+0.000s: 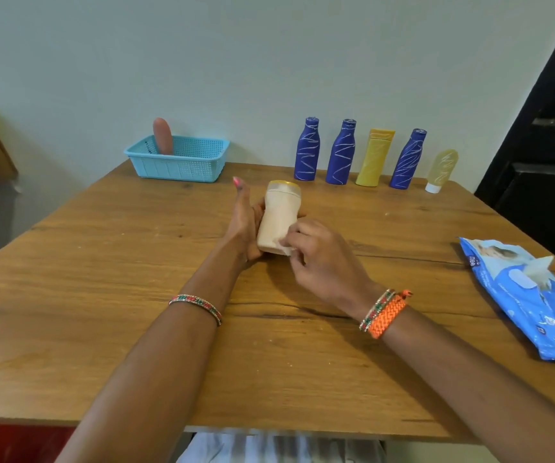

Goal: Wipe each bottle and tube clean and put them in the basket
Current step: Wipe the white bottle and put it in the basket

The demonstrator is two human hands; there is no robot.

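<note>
A cream bottle (277, 217) with a yellow cap is held over the middle of the wooden table (102, 295). My left hand (244, 225) grips it from the left side. My right hand (322, 259) pinches a white wipe (286, 247) against the bottle's lower end. The light blue basket (179, 162) stands at the back left with a pinkish tube (163, 135) upright in it. Along the back edge stand three blue bottles (306, 150) (341, 153) (408, 160) with white scribbles, a yellow bottle (374, 158), and a pale yellow tube (441, 170) on its white cap.
A blue pack of wet wipes (530, 299) lies at the right edge with a wipe sticking out of its opening. A dark door frame (543, 128) rises at the right. A red object (18, 442) sits below the table's front left.
</note>
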